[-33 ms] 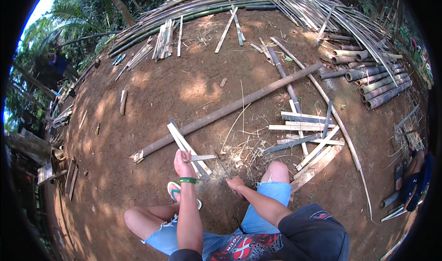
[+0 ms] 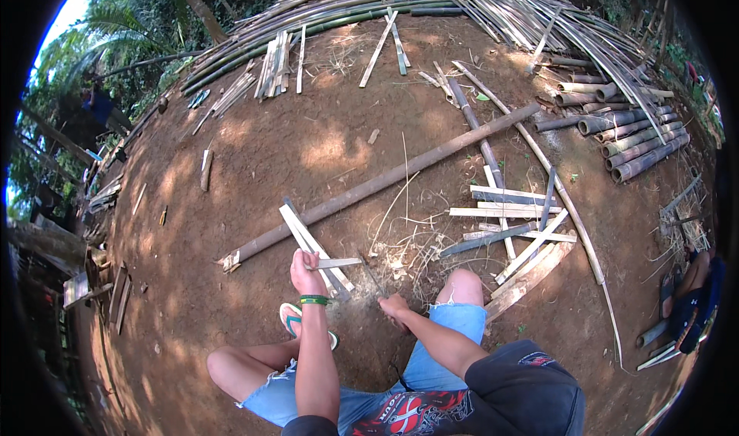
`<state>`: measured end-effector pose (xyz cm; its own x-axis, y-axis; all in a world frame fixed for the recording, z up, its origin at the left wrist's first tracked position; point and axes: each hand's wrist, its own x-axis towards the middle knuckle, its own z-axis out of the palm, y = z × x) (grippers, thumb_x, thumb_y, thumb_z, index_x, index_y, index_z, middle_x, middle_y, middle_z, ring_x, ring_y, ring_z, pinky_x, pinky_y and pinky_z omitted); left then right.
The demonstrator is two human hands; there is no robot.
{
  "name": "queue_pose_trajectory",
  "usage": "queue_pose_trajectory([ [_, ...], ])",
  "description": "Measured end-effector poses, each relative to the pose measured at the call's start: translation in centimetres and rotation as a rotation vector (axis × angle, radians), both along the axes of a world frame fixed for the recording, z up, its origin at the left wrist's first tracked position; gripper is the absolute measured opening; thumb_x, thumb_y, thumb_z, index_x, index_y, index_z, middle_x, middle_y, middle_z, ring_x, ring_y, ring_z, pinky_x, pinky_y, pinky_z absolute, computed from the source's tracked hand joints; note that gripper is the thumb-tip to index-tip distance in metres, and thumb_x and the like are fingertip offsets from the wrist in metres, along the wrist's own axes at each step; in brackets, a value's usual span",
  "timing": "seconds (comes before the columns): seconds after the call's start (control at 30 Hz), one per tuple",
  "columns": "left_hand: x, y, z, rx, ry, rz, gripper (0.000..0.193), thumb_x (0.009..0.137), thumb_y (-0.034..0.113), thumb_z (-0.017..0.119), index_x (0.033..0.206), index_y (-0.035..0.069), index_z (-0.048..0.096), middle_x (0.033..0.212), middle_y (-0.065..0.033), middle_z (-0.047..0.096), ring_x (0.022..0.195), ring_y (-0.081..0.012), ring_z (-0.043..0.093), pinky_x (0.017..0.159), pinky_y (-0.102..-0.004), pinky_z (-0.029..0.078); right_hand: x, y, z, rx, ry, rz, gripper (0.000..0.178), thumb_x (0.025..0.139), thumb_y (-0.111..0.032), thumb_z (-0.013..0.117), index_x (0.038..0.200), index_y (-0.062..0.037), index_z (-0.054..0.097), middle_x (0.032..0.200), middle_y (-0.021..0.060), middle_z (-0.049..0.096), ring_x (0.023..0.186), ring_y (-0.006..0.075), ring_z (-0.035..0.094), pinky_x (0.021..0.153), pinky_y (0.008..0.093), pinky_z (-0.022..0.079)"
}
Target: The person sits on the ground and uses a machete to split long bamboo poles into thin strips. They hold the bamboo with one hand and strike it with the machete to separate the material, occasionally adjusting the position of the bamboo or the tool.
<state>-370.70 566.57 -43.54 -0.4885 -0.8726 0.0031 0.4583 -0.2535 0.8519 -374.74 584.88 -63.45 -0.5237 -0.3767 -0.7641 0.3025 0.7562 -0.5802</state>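
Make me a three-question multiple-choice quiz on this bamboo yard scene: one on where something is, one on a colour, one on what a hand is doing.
1. Where does the long bamboo pole lie?
A. Slanting across the dirt ahead of the person
B. Across the person's lap
C. Upright against a tree

2. What colour is the wristband on the left hand?
A. Red
B. Green
C. White

3. What is the left hand doing?
A. Hanging empty
B. Resting on a knee
C. Gripping a short bamboo strip

Answers: 1 A, it runs from lower left to upper right on the ground. 2 B, the band shows green. 3 C, the fingers close around the strip's end.
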Motion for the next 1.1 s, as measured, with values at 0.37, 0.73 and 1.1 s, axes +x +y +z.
queue_pose_trajectory([
  [0.37,-1.4,-1.8,0.1,-0.042,-0.001,-0.038,0.036,0.104,0.02,0.045,0.071,0.013,0.034,0.066,0.0014,0.034,0.062,-0.0109,0.034,0.067,-0.0315,0.036,1.1,-0.8,0.9,0.083,-0.037,-0.118,0.05,0.092,-0.043,0.056,0.08,0.0035,0.069,0.071,0.0154,0.069,0.062,0.0262,0.068,0.061,0.04,0.054],
  [0.73,-3.8,-3.9,1.0,-0.158,-0.02,-0.215,0.039,0.105,0.025,0.038,0.069,0.012,0.034,0.061,-0.0056,0.044,0.063,-0.0169,0.042,0.074,-0.036,0.041,0.6,-1.0,-1.9,0.08,0.098,-0.122,0.056,0.092,-0.044,0.057,0.069,0.0059,0.068,0.065,0.0182,0.068,0.062,0.0299,0.07,0.069,0.0441,0.054],
  [1.1,-4.3,-5.6,0.0,0.043,0.088,-0.064,0.034,0.097,0.022,0.043,0.066,0.012,0.032,0.056,0.0,0.031,0.049,-0.0108,0.027,0.049,-0.0281,0.022,-0.7,-5.3,12.7,-0.45,0.556,-0.388,0.038,0.094,-0.027,0.059,0.078,0.0067,0.065,0.057,0.0181,0.058,0.052,0.0272,0.057,0.055,0.0412,0.042],
])
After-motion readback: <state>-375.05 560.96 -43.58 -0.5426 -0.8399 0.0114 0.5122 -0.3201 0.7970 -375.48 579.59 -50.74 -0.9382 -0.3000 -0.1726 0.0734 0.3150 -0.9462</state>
